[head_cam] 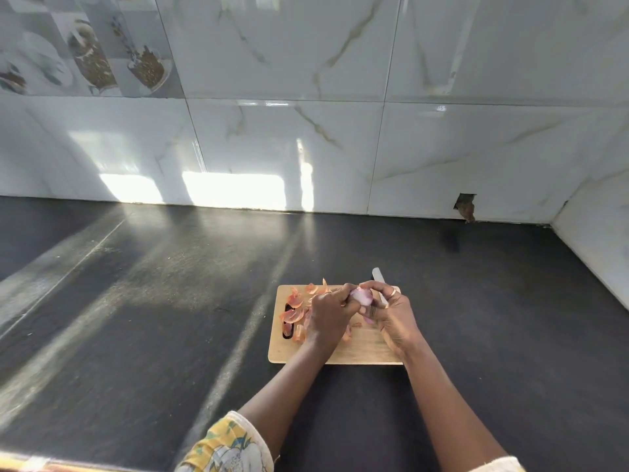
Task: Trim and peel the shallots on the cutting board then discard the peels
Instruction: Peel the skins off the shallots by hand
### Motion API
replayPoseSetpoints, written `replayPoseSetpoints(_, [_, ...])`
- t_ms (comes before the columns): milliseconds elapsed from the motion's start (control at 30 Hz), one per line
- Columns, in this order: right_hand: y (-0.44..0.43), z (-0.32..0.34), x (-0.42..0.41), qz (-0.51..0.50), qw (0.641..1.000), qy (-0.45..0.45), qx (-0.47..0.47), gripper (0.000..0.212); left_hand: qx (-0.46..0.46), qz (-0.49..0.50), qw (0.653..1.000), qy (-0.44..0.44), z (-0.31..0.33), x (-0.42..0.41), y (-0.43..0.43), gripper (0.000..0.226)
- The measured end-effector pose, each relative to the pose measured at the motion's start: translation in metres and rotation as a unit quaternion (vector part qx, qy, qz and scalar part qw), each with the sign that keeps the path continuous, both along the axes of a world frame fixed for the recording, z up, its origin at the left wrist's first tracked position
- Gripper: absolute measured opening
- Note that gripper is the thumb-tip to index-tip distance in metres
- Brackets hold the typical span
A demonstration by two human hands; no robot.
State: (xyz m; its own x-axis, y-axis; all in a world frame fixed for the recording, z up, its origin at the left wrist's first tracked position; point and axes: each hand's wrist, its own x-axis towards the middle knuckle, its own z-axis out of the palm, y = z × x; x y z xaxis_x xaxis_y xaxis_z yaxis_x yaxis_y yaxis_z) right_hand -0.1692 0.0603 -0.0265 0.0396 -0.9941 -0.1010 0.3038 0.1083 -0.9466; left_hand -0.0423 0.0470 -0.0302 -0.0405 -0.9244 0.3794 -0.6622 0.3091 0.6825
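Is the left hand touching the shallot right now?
Touching. The head view shows the left hand fingertips wrapped onto the shallot, no gap between them, above the cutting board.

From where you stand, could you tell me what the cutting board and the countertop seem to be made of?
The cutting board looks like pale, unvarnished wood: tan, matte, faint lengthwise grain. The countertop seems to be dark stone or a stone-like slab, fairly smooth with a low sheen, given the streaked sunlight on it; which exactly is unclear.

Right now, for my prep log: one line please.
left hand + right hand: peeling shallot | peels on cutting board | not discarded
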Motion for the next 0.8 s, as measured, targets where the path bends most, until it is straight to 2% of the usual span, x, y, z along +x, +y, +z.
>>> replayPoseSetpoints(133, [0.0, 0.0, 0.001, -0.009, 1.0, 0.002, -0.001, 0.043, 0.027, -0.005, 0.999, 0.041, -0.002, 0.002, -0.001, 0.022])
replayPoseSetpoints(300, [-0.001, 0.001, -0.001, -0.018, 0.999, 0.049, -0.016, 0.035, 0.081, -0.032, 0.989, 0.123, -0.002, 0.005, 0.002, 0.035])
replayPoseSetpoints(467, [-0.004, 0.0, -0.002, -0.044, 0.993, 0.104, -0.032, 0.032, 0.175, -0.023, 0.976, 0.124, 0.0, 0.005, -0.001, 0.03])
replayPoseSetpoints(567, [-0.009, -0.001, -0.005, -0.063, 0.989, 0.129, -0.039, 0.032, 0.17, -0.044, 0.972, 0.156, 0.005, 0.006, -0.002, 0.023])
replayPoseSetpoints(667, [-0.022, -0.001, -0.012, -0.124, 0.978, 0.164, -0.024, 0.039, 0.183, -0.039, 0.956, 0.225, 0.007, 0.007, -0.005, 0.019])
replayPoseSetpoints(800, [-0.034, -0.001, -0.022, -0.141, 0.955, 0.26, -0.018, 0.039, 0.206, -0.033, 0.947, 0.246, 0.007, 0.007, -0.011, 0.029])
